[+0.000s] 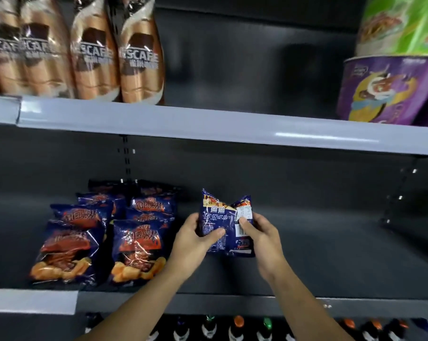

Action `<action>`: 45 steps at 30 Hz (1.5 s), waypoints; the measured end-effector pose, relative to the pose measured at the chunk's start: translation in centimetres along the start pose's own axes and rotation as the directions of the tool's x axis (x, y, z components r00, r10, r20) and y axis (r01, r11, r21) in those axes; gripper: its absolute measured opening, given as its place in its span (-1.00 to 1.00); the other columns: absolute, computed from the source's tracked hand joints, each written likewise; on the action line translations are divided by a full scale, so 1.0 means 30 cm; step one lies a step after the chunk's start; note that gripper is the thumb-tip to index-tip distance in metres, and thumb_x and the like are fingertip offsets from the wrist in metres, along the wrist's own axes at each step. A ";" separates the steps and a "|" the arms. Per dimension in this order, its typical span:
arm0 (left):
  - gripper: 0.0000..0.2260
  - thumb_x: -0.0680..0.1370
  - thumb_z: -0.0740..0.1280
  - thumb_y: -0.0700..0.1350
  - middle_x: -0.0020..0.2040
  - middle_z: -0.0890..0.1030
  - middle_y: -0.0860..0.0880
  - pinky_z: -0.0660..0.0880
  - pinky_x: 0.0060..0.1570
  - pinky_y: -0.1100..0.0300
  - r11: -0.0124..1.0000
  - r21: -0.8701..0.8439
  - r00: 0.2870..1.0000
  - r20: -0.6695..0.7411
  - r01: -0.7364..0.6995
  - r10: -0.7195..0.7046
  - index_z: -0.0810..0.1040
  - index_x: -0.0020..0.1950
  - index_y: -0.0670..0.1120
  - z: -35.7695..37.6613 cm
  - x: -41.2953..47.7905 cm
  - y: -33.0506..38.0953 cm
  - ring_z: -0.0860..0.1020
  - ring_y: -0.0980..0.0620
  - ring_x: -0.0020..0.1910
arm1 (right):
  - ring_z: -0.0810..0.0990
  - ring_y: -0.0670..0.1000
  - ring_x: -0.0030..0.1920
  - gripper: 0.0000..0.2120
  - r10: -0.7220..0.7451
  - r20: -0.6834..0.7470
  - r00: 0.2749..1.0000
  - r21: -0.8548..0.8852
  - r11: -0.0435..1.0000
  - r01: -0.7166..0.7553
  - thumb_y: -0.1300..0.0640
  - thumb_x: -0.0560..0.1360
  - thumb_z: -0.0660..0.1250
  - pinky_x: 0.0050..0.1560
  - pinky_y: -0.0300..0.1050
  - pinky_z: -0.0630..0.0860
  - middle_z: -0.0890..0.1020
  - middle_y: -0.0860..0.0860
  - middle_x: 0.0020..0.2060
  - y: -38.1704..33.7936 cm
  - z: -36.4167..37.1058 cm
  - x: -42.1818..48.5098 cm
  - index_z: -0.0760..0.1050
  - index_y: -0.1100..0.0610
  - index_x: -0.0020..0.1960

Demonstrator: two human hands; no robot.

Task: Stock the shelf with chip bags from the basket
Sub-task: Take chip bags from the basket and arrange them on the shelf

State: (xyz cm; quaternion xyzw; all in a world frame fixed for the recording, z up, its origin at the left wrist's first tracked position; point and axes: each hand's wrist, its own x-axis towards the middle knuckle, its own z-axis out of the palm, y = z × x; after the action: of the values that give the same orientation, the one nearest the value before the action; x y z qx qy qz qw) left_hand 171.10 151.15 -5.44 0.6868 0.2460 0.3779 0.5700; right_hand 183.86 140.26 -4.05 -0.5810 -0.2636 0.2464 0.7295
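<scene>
A dark blue chip bag stands upright over the middle shelf, its printed back side facing me. My left hand grips its left edge, thumb across the back. My right hand grips its right edge, thumb on the white label. To the left, several matching blue and orange chip bags stand in two rows running back toward the rear panel. The basket is out of view.
The upper shelf carries brown coffee bottles at the left and purple and green noodle tubs at the right. Bottle caps show below the middle shelf's front edge. The shelf floor to the right of the held bag is bare.
</scene>
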 end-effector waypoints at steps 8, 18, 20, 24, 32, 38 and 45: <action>-0.58 0.48 0.51 -0.04 0.09 0.66 0.17 0.56 0.19 0.13 0.997 0.070 1.000 0.014 -0.028 0.027 0.47 0.29 0.10 0.008 0.037 0.003 0.62 0.26 0.08 | 0.74 0.11 -0.09 -0.88 -0.010 0.000 1.000 -0.027 1.000 0.010 0.24 0.60 0.36 -0.12 0.02 0.66 0.75 0.12 -0.05 -0.031 0.009 0.045 0.59 0.16 0.13; -0.54 0.45 0.49 0.03 0.13 0.43 0.23 0.52 0.11 0.22 0.878 0.413 0.964 -0.001 -0.243 0.267 0.49 0.31 0.05 0.106 0.012 0.038 0.47 0.31 0.10 | 0.70 -0.02 0.00 -0.86 -0.175 -0.087 0.981 -0.138 0.977 0.163 0.19 0.58 0.40 -0.04 -0.12 0.63 0.72 -0.05 -0.04 -0.031 0.007 0.053 0.52 -0.01 0.07; -0.45 0.40 0.51 0.09 0.14 0.44 0.21 0.52 0.13 0.23 0.922 0.346 0.982 -0.008 -0.175 0.189 0.46 0.35 0.05 0.125 0.019 0.048 0.47 0.31 0.11 | 0.69 -0.07 -0.03 -0.91 -0.178 -0.057 0.982 -0.108 0.979 0.171 0.15 0.59 0.39 -0.17 -0.24 0.59 0.71 -0.06 -0.05 -0.036 0.016 0.036 0.52 0.01 0.06; -0.60 0.36 0.52 0.13 0.07 0.56 0.12 0.54 0.08 0.26 0.970 0.211 0.993 0.032 -0.118 0.113 0.55 0.15 0.12 0.136 0.029 0.071 0.56 0.23 0.04 | 0.68 -0.02 -0.03 -0.86 -0.225 0.016 0.974 -0.089 0.970 0.225 0.12 0.65 0.28 0.02 -0.20 0.59 0.73 -0.02 -0.06 -0.035 0.005 0.009 0.62 0.07 0.03; -0.77 0.49 0.49 -0.18 0.01 0.73 -0.06 0.61 0.11 0.01 0.981 -0.184 0.997 -0.024 0.062 -0.067 0.62 0.12 -0.03 0.125 0.055 0.086 0.70 0.00 -0.01 | 0.64 -0.24 -0.10 -0.84 -0.246 -0.068 0.967 -0.030 0.969 0.244 0.21 0.65 0.26 -0.11 -0.42 0.50 0.71 -0.02 -0.05 -0.074 -0.050 0.025 0.63 0.11 0.05; -0.69 0.52 0.43 -0.25 0.08 0.71 -0.10 0.59 0.12 0.02 0.958 -0.278 0.996 0.077 0.072 -0.052 0.55 0.25 -0.11 0.115 0.048 0.087 0.68 -0.09 0.07 | 0.70 0.00 0.07 -0.76 0.022 0.036 0.999 0.088 0.996 -0.025 0.02 0.61 0.34 -0.03 -0.19 0.59 0.72 0.04 0.09 -0.068 -0.098 0.058 0.56 0.07 0.24; -0.69 0.53 0.44 -0.18 0.09 0.69 -0.08 0.59 -0.01 0.17 0.972 -0.214 0.995 0.032 0.098 -0.093 0.51 0.25 -0.09 0.101 0.040 0.046 0.69 0.01 0.02 | 0.71 0.18 0.09 -0.79 0.023 0.038 0.999 0.063 0.998 -0.025 0.07 0.61 0.35 0.23 0.19 0.59 0.74 0.15 0.02 -0.015 -0.102 0.075 0.63 0.17 0.14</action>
State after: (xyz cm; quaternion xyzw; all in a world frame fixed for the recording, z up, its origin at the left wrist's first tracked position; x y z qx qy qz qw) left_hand 174.11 149.96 -4.02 0.6126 0.2299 0.3669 0.6613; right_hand 187.59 139.46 -3.95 -0.5561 -0.2623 0.2744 0.7394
